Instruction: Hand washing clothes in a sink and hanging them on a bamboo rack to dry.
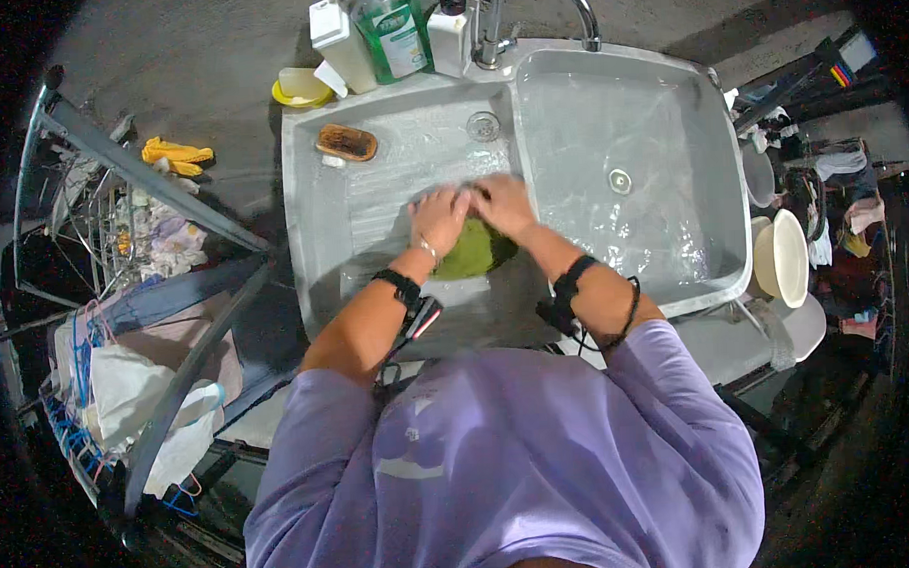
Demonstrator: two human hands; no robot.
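My left hand (439, 218) and my right hand (506, 207) meet over a wet-looking olive-green cloth (468, 250) in the left basin of a grey laundry sink (294, 214). Both sets of fingers curl over the cloth's far end, thumbs side by side; the right hand is slightly blurred. Part of the cloth is hidden beneath them. Under it runs the ribbed washboard surface (383, 174). A wooden scrubbing brush (347, 142) lies at the basin's far left, beside a small white piece (333, 161), perhaps soap.
Water stands in the right basin (675, 156), below a chrome faucet (584, 16). Along the back rim are a green detergent bottle (395, 38), a white pump bottle (452, 40) and a yellow soap dish (298, 98). A metal rack (194, 361) stands left; cream basins (788, 261) stand right.
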